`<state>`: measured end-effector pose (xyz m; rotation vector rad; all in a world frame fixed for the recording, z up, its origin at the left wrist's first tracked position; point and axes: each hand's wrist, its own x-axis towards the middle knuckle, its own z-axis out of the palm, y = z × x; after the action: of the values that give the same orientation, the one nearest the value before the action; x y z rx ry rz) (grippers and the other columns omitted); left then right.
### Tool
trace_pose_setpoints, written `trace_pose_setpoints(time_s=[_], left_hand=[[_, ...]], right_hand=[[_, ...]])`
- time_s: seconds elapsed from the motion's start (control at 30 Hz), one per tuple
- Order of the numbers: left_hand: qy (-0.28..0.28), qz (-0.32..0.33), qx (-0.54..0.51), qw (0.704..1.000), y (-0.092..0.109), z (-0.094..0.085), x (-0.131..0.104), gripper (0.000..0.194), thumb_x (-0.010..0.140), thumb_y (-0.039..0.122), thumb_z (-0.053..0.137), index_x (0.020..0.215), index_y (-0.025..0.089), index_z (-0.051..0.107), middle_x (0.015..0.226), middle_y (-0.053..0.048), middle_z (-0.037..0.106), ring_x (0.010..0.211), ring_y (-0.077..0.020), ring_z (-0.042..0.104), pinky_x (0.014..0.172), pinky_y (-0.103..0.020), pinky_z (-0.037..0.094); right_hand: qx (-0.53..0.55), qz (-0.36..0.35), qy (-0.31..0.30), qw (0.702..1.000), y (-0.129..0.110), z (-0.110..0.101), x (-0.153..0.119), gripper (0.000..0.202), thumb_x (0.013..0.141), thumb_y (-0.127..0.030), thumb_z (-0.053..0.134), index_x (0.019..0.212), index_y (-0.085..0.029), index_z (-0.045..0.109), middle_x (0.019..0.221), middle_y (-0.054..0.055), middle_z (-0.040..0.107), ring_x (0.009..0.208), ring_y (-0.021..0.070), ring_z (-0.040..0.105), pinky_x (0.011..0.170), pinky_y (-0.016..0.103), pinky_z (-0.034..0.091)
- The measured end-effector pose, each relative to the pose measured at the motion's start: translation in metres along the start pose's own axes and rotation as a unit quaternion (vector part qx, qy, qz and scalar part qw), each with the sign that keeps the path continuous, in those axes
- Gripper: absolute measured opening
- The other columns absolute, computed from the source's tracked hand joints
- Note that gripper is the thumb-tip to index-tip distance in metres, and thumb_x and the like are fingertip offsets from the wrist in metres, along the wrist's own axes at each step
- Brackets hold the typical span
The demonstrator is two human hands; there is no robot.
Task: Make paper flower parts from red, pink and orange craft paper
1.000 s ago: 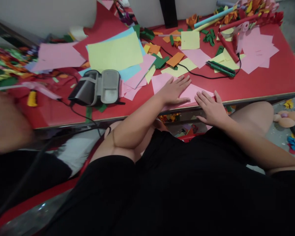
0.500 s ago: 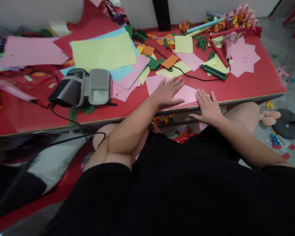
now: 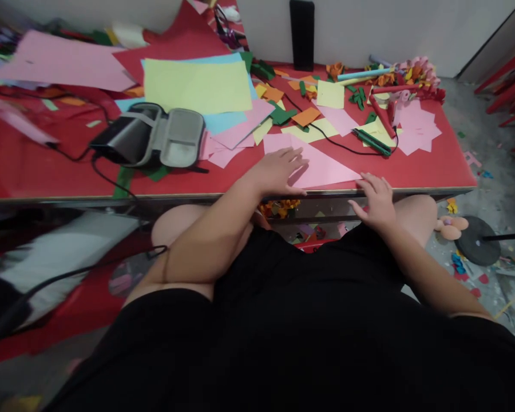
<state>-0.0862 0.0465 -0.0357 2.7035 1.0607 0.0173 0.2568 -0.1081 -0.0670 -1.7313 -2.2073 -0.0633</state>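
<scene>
A pink sheet of paper lies at the front edge of the red table, one pointed corner toward the right. My left hand rests over its left part with the fingers apart and slightly bent. At the right corner of the sheet is my right hand, fingers spread, its tips near the table edge. Neither hand grips anything. Behind the sheet lie a green utility knife, pale yellow paper pieces and an orange paper square.
An open grey case and a stack of coloured sheets occupy the table's left. A hot glue gun, pink star-shaped papers and rolled paper sticks lie at right. A black cable crosses behind the sheet.
My left hand has bent its fingers and shifted toward the sheet's near left part. My right hand's fingers have loosened and drawn back toward the edge. The camera view has shifted.
</scene>
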Motion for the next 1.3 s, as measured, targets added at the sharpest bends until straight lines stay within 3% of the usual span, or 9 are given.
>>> trace_pose_setpoints(time_s=[0.13, 0.3, 0.43, 0.63, 0.8, 0.9, 1.0, 1.13, 1.3], left_hand=[[-0.015, -0.017, -0.019, 1.0, -0.007, 0.007, -0.017, 0.095, 0.099, 0.069, 0.074, 0.18, 0.026, 0.053, 0.195, -0.013, 0.037, 0.182, -0.0364, 0.037, 0.148, -0.055, 0.033], [-0.003, 0.007, -0.064, 0.998, -0.022, 0.006, -0.026, 0.097, 0.095, 0.068, 0.078, 0.179, 0.026, 0.053, 0.194, -0.013, 0.039, 0.18, -0.032, 0.041, 0.147, -0.049, 0.037], [-0.003, 0.016, -0.086, 0.996, -0.034, 0.004, -0.032, 0.115, 0.092, 0.076, 0.08, 0.185, 0.022, 0.042, 0.197, -0.016, 0.031, 0.184, -0.0356, 0.033, 0.15, -0.051, 0.031], [0.007, -0.008, -0.109, 0.994, -0.035, 0.002, -0.038, 0.12, 0.094, 0.082, 0.074, 0.191, 0.026, 0.029, 0.199, -0.014, 0.025, 0.185, -0.0385, 0.03, 0.15, -0.056, 0.03], [-0.013, -0.01, -0.088, 0.996, -0.032, -0.003, -0.041, 0.099, 0.098, 0.07, 0.07, 0.184, 0.027, 0.047, 0.195, -0.012, 0.037, 0.18, -0.0393, 0.039, 0.147, -0.057, 0.037], [-0.02, -0.005, -0.076, 0.997, -0.031, -0.004, -0.042, 0.086, 0.098, 0.065, 0.068, 0.176, 0.03, 0.059, 0.194, -0.01, 0.04, 0.178, -0.0381, 0.043, 0.145, -0.056, 0.039], [-0.028, -0.006, -0.07, 0.997, -0.027, -0.005, -0.041, 0.087, 0.098, 0.068, 0.068, 0.175, 0.029, 0.059, 0.194, -0.01, 0.04, 0.179, -0.0389, 0.042, 0.146, -0.058, 0.038], [-0.038, -0.016, -0.065, 0.997, -0.021, -0.005, -0.039, 0.1, 0.095, 0.08, 0.07, 0.181, 0.03, 0.052, 0.196, -0.011, 0.035, 0.18, -0.042, 0.038, 0.147, -0.063, 0.034], [-0.017, -0.021, -0.092, 0.995, -0.024, 0.0, -0.039, 0.119, 0.092, 0.091, 0.07, 0.187, 0.028, 0.037, 0.201, -0.012, 0.021, 0.184, -0.0439, 0.028, 0.149, -0.06, 0.03]], right_hand=[[0.031, -0.103, -0.059, 0.992, -0.043, 0.009, 0.048, 0.058, 0.112, -0.046, 0.064, 0.163, -0.021, 0.068, 0.174, 0.017, 0.066, 0.162, 0.0383, 0.06, 0.141, 0.065, 0.038], [0.029, -0.13, -0.095, 0.986, -0.065, 0.016, 0.081, 0.039, 0.117, -0.033, 0.052, 0.129, -0.027, 0.089, 0.14, 0.01, 0.087, 0.126, 0.036, 0.077, 0.117, 0.057, 0.056], [0.05, -0.097, -0.066, 0.992, -0.056, 0.01, 0.09, 0.038, 0.113, -0.031, 0.053, 0.116, -0.024, 0.09, 0.121, 0.011, 0.09, 0.112, 0.0348, 0.081, 0.1, 0.052, 0.061], [0.243, 0.036, 0.007, 0.969, -0.035, -0.009, 0.116, 0.025, 0.091, -0.049, 0.079, 0.083, -0.026, 0.078, 0.085, 0.007, 0.08, 0.076, 0.0244, 0.07, 0.075, 0.043, 0.06], [0.375, 0.091, 0.004, 0.923, -0.006, -0.016, 0.14, 0.048, 0.084, -0.067, 0.085, 0.074, -0.03, 0.056, 0.065, -0.002, 0.053, 0.06, 0.0165, 0.045, 0.056, 0.034, 0.042], [0.362, 0.095, 0.048, 0.926, 0.008, -0.019, 0.142, 0.04, 0.09, -0.065, 0.077, 0.083, -0.031, 0.057, 0.069, -0.001, 0.054, 0.063, 0.0184, 0.049, 0.058, 0.035, 0.045], [0.268, 0.035, 0.072, 0.96, 0.001, -0.022, 0.126, 0.026, 0.097, -0.054, 0.068, 0.099, -0.028, 0.069, 0.091, 0.006, 0.074, 0.084, 0.0253, 0.07, 0.077, 0.042, 0.061], [0.168, -0.141, -0.05, 0.974, -0.035, -0.018, 0.091, 0.032, 0.108, -0.049, 0.063, 0.123, -0.026, 0.079, 0.133, 0.012, 0.084, 0.127, 0.0319, 0.077, 0.114, 0.051, 0.06], [0.047, -0.173, -0.115, 0.977, -0.059, 0.001, 0.075, 0.041, 0.109, -0.041, 0.066, 0.144, -0.023, 0.079, 0.154, 0.014, 0.078, 0.144, 0.0387, 0.07, 0.119, 0.056, 0.055]])
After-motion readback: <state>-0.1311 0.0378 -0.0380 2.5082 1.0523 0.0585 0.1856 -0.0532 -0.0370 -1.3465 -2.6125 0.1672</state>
